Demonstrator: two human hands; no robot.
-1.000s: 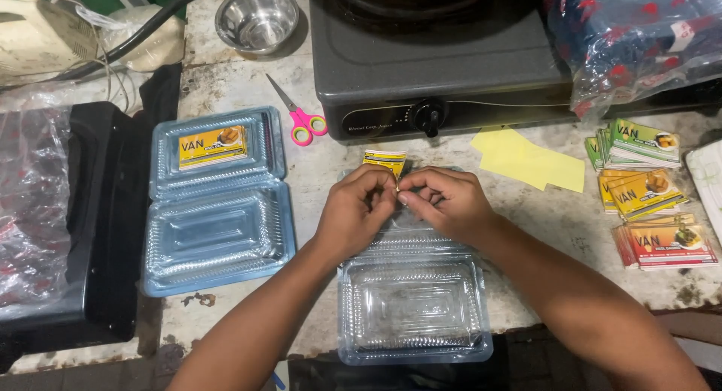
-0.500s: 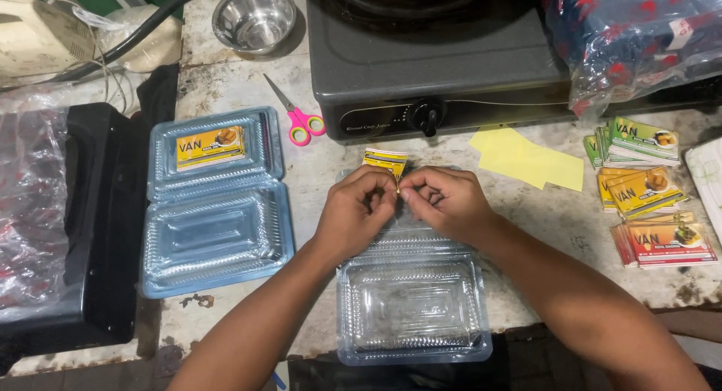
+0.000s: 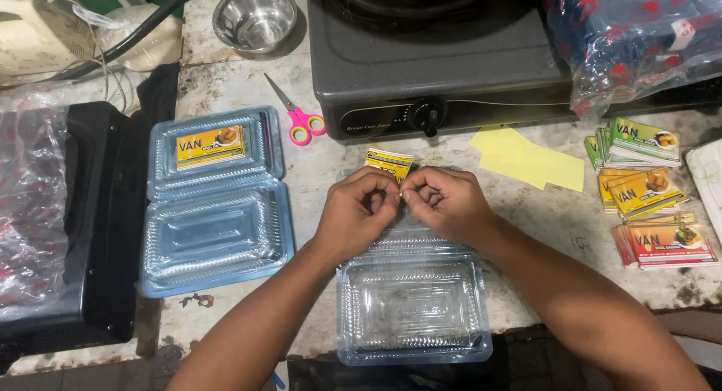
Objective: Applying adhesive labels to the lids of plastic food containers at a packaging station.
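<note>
Fingers (image 3: 391, 194) of both hands pinching yellow label (image 3: 389, 164) | above open clear box (image 3: 412, 308) | step: peeling backing | next: press label on lid, 12 o'clock

The sticker (image 3: 389, 164) pinched between the left hand (image 3: 357, 210) and the right hand (image 3: 445, 203) is yellow with dark stripes. At six o'clock the plastic box (image 3: 412, 308) is clear and ribbed. At nine o'clock the open box (image 3: 216, 203) looks bluish, with a yellow and orange label (image 3: 210, 146). At eleven o'clock the scissors (image 3: 298, 119) have pink handles. At two o'clock lies pale yellow paper (image 3: 528, 159). At three o'clock the card stacks (image 3: 645, 189) are green, yellow and red. The stove (image 3: 436, 56) is dark grey.
</note>
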